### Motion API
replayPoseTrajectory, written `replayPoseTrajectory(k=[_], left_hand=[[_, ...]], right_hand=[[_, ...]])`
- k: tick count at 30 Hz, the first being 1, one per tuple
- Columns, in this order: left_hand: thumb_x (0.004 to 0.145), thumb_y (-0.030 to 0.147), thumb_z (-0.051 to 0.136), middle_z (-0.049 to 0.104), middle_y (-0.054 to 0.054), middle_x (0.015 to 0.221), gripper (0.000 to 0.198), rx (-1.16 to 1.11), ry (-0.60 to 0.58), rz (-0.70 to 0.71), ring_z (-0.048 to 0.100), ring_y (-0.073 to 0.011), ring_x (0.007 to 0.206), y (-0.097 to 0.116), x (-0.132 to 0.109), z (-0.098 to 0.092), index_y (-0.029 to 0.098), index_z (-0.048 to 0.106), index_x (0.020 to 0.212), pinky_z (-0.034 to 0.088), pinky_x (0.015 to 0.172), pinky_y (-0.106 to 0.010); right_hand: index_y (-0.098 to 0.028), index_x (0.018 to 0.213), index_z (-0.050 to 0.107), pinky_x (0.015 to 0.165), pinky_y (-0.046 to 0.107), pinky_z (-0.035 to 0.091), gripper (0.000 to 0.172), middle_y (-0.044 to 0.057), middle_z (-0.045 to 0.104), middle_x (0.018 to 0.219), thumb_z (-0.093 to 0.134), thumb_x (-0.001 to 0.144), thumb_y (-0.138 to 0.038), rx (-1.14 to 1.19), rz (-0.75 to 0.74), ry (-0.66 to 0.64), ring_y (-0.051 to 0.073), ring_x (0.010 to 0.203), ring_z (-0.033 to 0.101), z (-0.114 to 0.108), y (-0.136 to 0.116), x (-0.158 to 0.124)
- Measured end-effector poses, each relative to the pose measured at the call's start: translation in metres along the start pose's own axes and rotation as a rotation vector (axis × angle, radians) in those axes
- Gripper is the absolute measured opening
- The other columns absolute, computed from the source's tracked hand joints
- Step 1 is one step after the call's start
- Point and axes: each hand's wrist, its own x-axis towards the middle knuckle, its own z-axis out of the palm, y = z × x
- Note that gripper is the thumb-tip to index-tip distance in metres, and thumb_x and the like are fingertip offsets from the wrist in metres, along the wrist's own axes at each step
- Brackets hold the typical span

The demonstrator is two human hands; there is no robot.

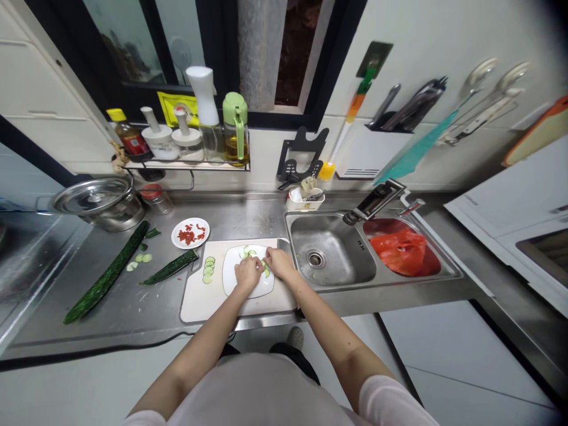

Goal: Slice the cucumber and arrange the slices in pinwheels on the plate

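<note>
Overhanging the plate rim (270, 287), right hand (278, 261) close beside left hand (248, 272), both grips unclear.

Plate (230, 279) on board (199, 303), slices (208, 270) upon plate and at its nine o'clock. From board: cucumbers (109, 271) at nine, pot (114, 216) at ten, rack (208, 167) at eleven, sink (326, 244) at two, bag (402, 251) in sink's three-o'clock half.

Thin green-rimmed cucumber slices (267, 273) on white plate (230, 278), flat atop cutting board (199, 305).
</note>
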Motion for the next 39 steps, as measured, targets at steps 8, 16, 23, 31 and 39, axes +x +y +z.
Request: replayPoseTrajectory(k=[8, 16, 23, 31, 39], left_hand=[[0.087, 0.037, 0.056, 0.067, -0.004, 0.103, 0.017, 0.003, -0.003, -0.004, 0.058, -0.0243, 0.102, -0.002, 0.0, -0.001, 0.024, 0.066, 0.087, 0.037, 0.085, -0.037], [0.088, 0.035, 0.056, 0.066, -0.005, 0.106, 0.016, 0.013, -0.028, 0.029, 0.057, -0.0239, 0.104, -0.001, 0.0, -0.005, 0.024, 0.066, 0.093, 0.036, 0.087, -0.037], [0.089, 0.027, 0.054, 0.065, -0.005, 0.103, 0.017, -0.011, -0.013, 0.148, 0.056, -0.0227, 0.106, -0.001, 0.0, -0.005, 0.026, 0.069, 0.096, 0.035, 0.089, -0.034], [0.088, 0.03, 0.057, 0.065, -0.004, 0.101, 0.015, -0.038, -0.005, 0.154, 0.057, -0.0218, 0.105, -0.005, 0.002, -0.003, 0.025, 0.07, 0.093, 0.036, 0.089, -0.034], [0.086, 0.032, 0.059, 0.066, -0.003, 0.102, 0.014, -0.017, -0.022, 0.143, 0.056, -0.0211, 0.103, -0.007, 0.008, -0.002, 0.026, 0.07, 0.092, 0.036, 0.089, -0.034]], right_hand=[[-0.02, 0.109, 0.061, 0.08, 0.028, 0.042, 0.025, 0.012, 0.07, 0.108, 0.057, 0.09, -0.036, -0.07, 0.056, -0.107, 0.022, 0.105, 0.063, -0.004, -0.007, 0.012], [-0.02, 0.109, 0.061, 0.08, 0.028, 0.042, 0.024, 0.012, 0.069, 0.108, 0.057, 0.091, -0.036, -0.039, 0.064, -0.103, 0.022, 0.104, 0.063, -0.004, -0.008, 0.012], [-0.021, 0.108, 0.059, 0.072, 0.026, 0.038, 0.022, 0.008, 0.07, 0.103, 0.047, 0.095, -0.034, 0.077, 0.114, -0.004, 0.02, 0.095, 0.064, -0.001, 0.004, -0.006], [-0.022, 0.108, 0.057, 0.067, 0.025, 0.034, 0.027, 0.005, 0.069, 0.097, 0.044, 0.096, -0.043, 0.22, 0.309, 0.075, 0.018, 0.091, 0.063, 0.023, 0.001, -0.04], [-0.024, 0.114, 0.05, 0.069, 0.025, 0.035, 0.03, 0.004, 0.069, 0.095, 0.051, 0.093, -0.045, 0.22, 0.37, 0.035, 0.019, 0.092, 0.064, 0.036, -0.004, -0.048]])
